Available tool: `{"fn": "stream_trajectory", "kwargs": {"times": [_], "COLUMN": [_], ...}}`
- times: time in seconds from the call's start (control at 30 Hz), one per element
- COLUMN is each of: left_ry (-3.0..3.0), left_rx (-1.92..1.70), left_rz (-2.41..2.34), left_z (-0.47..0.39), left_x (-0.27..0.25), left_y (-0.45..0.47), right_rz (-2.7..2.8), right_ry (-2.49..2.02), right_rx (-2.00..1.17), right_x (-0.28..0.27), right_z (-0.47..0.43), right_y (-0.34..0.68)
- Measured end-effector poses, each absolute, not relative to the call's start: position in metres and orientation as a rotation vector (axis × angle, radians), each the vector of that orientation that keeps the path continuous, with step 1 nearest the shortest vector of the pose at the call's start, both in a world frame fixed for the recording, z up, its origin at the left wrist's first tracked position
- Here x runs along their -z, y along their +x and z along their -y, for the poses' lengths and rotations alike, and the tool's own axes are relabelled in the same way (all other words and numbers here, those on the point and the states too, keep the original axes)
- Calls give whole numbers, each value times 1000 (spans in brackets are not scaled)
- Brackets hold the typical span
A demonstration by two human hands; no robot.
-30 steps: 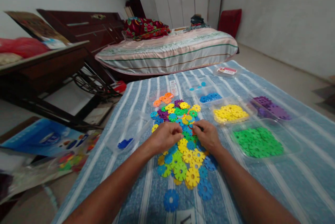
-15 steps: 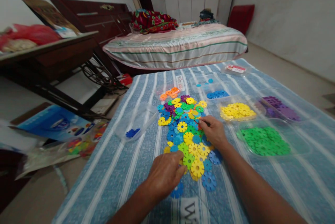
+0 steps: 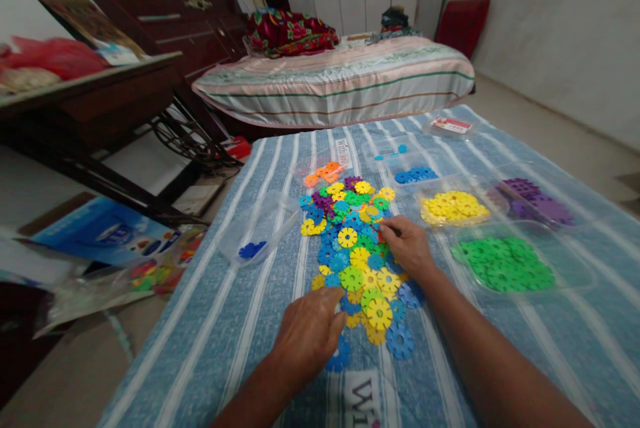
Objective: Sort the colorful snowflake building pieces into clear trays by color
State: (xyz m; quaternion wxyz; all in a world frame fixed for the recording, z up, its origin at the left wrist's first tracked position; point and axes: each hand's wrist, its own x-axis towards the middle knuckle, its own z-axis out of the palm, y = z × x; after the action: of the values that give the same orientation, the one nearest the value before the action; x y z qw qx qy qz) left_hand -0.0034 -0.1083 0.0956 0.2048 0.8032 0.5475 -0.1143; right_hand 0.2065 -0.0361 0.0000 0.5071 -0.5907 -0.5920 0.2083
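Observation:
A heap of mixed flower-shaped plastic discs point(image 3: 347, 237) lies in the middle of the cloth, mostly blue, yellow and green. At its lower left edge is my left hand point(image 3: 311, 325), closed with the fingers curled under; what they hold, if anything, is hidden. Beside it lie a lime-green disc point(image 3: 351, 278) and a yellow disc point(image 3: 379, 314). My right hand point(image 3: 411, 245) rests at the heap's right edge, thumb and fingers pinched together. Some red shows by its fingertips, but I cannot make out what is in the pinch.
Clear tubs of sorted discs stand around: green point(image 3: 505, 265), yellow point(image 3: 454, 207), purple point(image 3: 537, 201), blue point(image 3: 416, 175) and orange point(image 3: 323, 173). At left, another tub point(image 3: 280, 208) holds a few dark blue discs. Beyond the striped cloth point(image 3: 200, 341) stands a bed point(image 3: 330, 91).
The lime-green discs by my left hand have separated, and a blue disc shows between them. My left hand has drawn slightly left. My right hand stays at the heap's right edge.

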Motion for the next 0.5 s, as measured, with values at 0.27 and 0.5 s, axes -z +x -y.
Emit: {"fn": "stream_trajectory", "kwargs": {"times": [0.27, 0.5], "left_ry": [2190, 2181], "left_rx": [357, 292], "left_rz": [-1607, -1578], "left_z": [109, 105], "left_x": [-96, -94], "left_y": [8, 10], "right_rz": [1428, 1439], "right_ry": [-1427, -1430], "right_rx": [-511, -510], "right_x": [0, 1], "right_z": [36, 35], "right_y": [207, 207]}}
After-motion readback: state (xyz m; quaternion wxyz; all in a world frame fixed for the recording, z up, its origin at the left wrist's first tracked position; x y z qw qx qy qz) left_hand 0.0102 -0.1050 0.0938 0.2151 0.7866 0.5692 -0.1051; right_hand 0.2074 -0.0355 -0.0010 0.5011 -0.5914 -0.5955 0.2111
